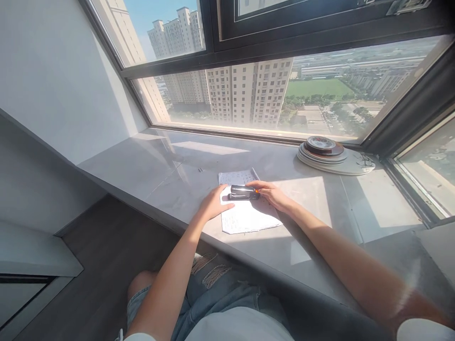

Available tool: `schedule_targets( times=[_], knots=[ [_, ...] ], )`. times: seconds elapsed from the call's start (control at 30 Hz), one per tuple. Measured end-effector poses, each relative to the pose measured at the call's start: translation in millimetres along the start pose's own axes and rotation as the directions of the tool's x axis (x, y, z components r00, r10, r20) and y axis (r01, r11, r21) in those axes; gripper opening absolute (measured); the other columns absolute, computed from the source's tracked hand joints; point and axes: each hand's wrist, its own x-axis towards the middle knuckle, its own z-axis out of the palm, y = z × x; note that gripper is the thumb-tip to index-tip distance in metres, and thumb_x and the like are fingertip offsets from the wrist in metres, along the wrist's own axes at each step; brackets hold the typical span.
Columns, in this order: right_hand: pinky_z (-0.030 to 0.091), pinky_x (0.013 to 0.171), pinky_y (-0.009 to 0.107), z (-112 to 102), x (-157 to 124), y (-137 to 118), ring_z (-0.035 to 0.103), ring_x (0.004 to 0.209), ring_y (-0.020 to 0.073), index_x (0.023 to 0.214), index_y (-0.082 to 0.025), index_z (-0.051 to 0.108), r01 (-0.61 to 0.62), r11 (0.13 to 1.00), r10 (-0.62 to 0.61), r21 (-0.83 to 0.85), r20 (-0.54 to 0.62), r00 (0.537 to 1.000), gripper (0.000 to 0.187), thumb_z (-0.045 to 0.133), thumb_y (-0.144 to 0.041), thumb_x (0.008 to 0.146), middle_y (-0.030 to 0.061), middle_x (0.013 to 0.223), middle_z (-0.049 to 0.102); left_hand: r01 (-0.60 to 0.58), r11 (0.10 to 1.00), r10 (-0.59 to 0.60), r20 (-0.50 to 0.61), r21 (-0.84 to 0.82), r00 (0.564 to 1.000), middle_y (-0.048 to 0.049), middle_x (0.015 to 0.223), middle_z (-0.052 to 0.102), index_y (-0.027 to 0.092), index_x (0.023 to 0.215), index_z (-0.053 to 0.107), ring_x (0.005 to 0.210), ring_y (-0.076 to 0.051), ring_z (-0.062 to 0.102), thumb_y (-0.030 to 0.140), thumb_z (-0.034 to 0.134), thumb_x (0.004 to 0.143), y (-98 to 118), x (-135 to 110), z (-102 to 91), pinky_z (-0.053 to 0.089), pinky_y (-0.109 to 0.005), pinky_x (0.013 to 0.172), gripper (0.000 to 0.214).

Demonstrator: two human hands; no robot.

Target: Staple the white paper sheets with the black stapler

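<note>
A black stapler (243, 192) lies over white sheets of paper (245, 219) with handwriting on them, on the sunlit sill. Its right end is gripped by my right hand (270, 194), and an orange spot shows by the fingertips. My left hand (214, 203) rests at the papers' left edge, thumb and fingers apart, near the stapler's left end. Whether its fingertips touch the stapler I cannot tell. The upper sheet edge (254, 174) curls up behind the stapler.
A stack of plates (322, 150) stands at the back right of the tiled window sill (167, 175). Two tiny dark bits (200, 169) lie left of the papers. The window frame (213, 130) bounds the back; the sill's front edge (227, 247) runs above my lap.
</note>
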Motion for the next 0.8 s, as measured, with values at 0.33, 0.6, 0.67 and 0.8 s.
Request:
schedule_targets(
  times=[0.33, 0.6, 0.67, 0.8],
  knots=[
    [0.051, 0.101, 0.046, -2, -2, -6, 0.062, 0.124, 0.0312, 0.134, -0.028, 0.07, 0.021, 0.998, -0.019, -0.058, 0.041, 0.999, 0.05, 0.059, -0.024, 0.085, 0.0072, 0.14, 0.068, 0.085, 0.995, -0.084, 0.007, -0.059, 0.996, -0.0098, 0.161, 0.047, 0.032, 0.156, 0.041, 0.137, -0.034, 0.055, 0.047, 0.087, 0.076, 11, -5, -6.1, 0.051, -0.045, 0.107, 0.094],
    [0.051, 0.074, 0.035, 23, -8, -1, 0.067, 0.081, 0.0224, 0.111, -0.021, 0.072, 0.185, 0.739, -0.253, -0.648, -0.012, 0.967, 0.027, 0.07, -0.036, 0.089, 0.0045, 0.094, 0.075, 0.067, 0.992, -0.069, -0.021, -0.103, 0.997, -0.0112, 0.157, 0.052, 0.033, 0.154, 0.044, 0.135, -0.037, 0.057, 0.045, 0.088, 0.075, 8, -4, -4.4, 0.051, -0.049, 0.107, 0.091],
    [0.051, 0.07, 0.033, 25, -11, 3, 0.067, 0.078, 0.0214, 0.108, -0.021, 0.072, 0.215, 0.688, -0.329, -0.693, -0.034, 0.944, 0.022, 0.067, -0.034, 0.091, 0.0038, 0.09, 0.075, 0.025, 0.991, -0.032, -0.045, -0.135, 0.998, -0.0122, 0.161, 0.046, 0.032, 0.154, 0.044, 0.141, -0.037, 0.051, 0.041, 0.09, 0.072, 8, -4, -4.4, 0.047, -0.051, 0.113, 0.095],
    [0.058, 0.077, 0.038, 25, -15, 11, 0.072, 0.087, 0.0243, 0.119, -0.022, 0.07, 0.304, 0.557, -0.56, -0.773, -0.079, 0.825, 0.025, 0.062, -0.029, 0.097, 0.0077, 0.105, 0.077, -0.152, 0.958, 0.074, -0.307, -0.241, 0.949, -0.0104, 0.166, 0.039, 0.029, 0.148, 0.048, 0.158, -0.032, 0.027, 0.032, 0.087, 0.077, 19, -5, -0.3, 0.026, -0.048, 0.129, 0.081]
  ],
)
